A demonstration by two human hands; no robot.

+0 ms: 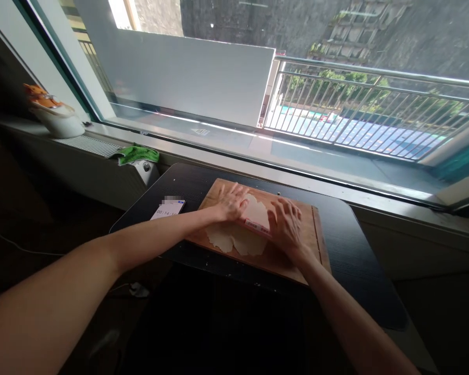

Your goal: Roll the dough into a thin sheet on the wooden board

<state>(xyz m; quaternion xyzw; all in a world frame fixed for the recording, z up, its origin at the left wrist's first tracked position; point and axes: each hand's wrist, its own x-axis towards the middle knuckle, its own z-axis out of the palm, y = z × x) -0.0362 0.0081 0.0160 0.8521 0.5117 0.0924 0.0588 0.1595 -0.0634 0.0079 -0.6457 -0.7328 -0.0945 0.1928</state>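
Note:
A thin, pale sheet of dough (239, 246) with a ragged edge lies on a wooden board (293, 268). Across the dough runs what looks like a rolling pin (257, 227) with a red printed label; both its ends are hidden under my hands. My left hand (232, 203) lies over the pin's left end, its fingers stretched forward. Over the right end, my right hand (287, 221) rests with fingers spread and slightly bent. Dough shows on both the near and far sides of the pin.
The board sits on a black table (355, 260) below a large window. A phone (168, 208) showing a timer lies left of the board. On the ledge at left are a green cloth (138, 154) and a white container (58, 121) with something orange on top.

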